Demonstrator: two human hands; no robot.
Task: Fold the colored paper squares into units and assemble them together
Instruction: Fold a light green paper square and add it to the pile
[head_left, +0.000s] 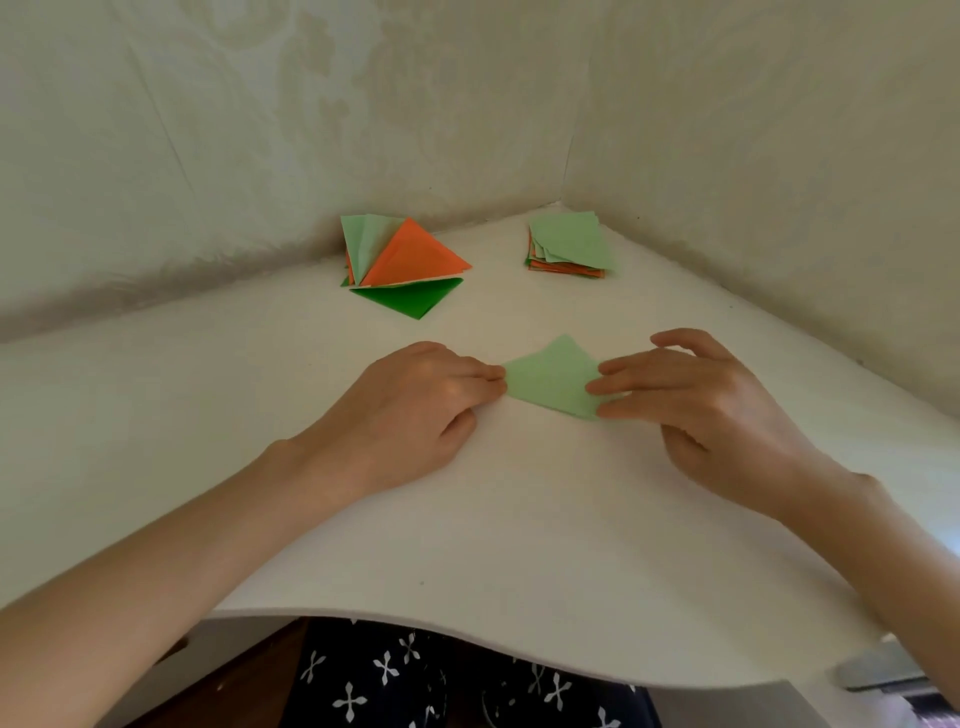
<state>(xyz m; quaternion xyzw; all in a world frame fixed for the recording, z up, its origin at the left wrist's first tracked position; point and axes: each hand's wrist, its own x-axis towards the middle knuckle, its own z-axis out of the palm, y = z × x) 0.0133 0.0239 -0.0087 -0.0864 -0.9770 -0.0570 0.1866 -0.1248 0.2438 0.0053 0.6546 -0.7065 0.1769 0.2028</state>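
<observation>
A light green paper square (550, 378) lies flat on the white table (467, 519), turned like a diamond. My left hand (421, 405) pinches its left corner between fingertips and thumb. My right hand (706, 410) rests on its right side, with straight fingers pressing the paper down. At the back left lies a pile of folded triangular units (405, 265) in orange, light green and dark green. A stack of unfolded squares (569, 244), light green on top and orange beneath, sits at the back right near the corner.
The table fits into a corner between two pale walls (467, 104). Its curved front edge (467, 629) is close to my lap, where dark patterned fabric (441, 675) shows.
</observation>
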